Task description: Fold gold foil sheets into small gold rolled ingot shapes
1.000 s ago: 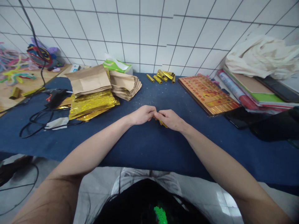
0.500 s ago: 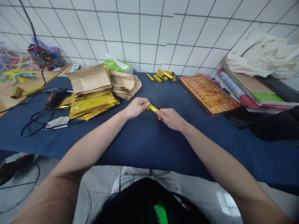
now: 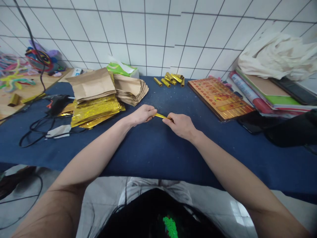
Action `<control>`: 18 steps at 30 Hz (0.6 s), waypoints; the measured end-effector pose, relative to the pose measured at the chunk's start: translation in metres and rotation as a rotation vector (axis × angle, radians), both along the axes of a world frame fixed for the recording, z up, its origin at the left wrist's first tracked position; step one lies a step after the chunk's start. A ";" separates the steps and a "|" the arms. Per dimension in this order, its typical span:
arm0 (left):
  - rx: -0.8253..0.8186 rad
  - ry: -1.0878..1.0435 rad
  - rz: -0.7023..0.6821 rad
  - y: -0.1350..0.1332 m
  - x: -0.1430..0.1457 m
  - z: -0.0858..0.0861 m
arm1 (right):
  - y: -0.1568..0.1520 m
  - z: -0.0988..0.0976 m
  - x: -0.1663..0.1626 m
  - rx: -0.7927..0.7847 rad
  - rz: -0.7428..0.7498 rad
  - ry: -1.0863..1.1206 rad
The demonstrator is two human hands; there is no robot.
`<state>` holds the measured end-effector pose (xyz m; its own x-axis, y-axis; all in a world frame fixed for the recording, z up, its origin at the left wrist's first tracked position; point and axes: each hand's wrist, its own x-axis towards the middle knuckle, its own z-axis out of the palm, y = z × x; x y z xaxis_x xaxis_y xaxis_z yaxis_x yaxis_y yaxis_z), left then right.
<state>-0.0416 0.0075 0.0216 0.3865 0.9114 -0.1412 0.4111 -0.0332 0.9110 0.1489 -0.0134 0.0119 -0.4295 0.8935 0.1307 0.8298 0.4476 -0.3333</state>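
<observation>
A narrow strip of folded gold foil paper point(image 3: 160, 115) stretches between my two hands, just over the blue cloth. My left hand point(image 3: 143, 114) pinches its left end between thumb and fingers. At the other end my right hand point(image 3: 180, 125) is closed on it, thumb along the near side. My fingers cover both ends of the paper. Beyond my hands, against the wall, lies a small heap of rolled gold paper tubes point(image 3: 170, 78). To the left are stacked gold foil sheets point(image 3: 94, 110) and brown paper sheets point(image 3: 91, 84).
A glue gun point(image 3: 58, 104) with its looping black cable lies at the left. Behind the paper stacks stands a green tissue pack point(image 3: 121, 69). An orange patterned box point(image 3: 220, 99) is at right, beside piled books and a cream cloth bag point(image 3: 279, 59). A tiled wall closes the back.
The gold paper has turned between my fingers and now shows a thinner edge. My right hand has rolled slightly, its thumb now nearer me. The view has shifted a little.
</observation>
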 end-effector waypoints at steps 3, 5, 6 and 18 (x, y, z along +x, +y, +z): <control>0.239 0.115 -0.063 -0.004 0.006 -0.003 | 0.003 0.001 0.001 -0.246 0.048 0.267; 0.342 0.145 -0.093 -0.008 0.011 -0.004 | 0.004 0.001 0.000 -0.378 0.125 0.377; 0.358 0.138 -0.103 -0.010 0.014 -0.004 | 0.004 0.000 0.000 -0.410 0.158 0.401; 0.403 0.126 0.012 -0.009 0.011 0.000 | -0.001 0.002 -0.003 -0.081 0.032 0.095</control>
<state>-0.0302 -0.0012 0.0214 0.3780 0.9077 0.1822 0.5214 -0.3714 0.7683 0.1461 -0.0143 0.0137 -0.4473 0.8887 0.1002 0.7786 0.4421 -0.4454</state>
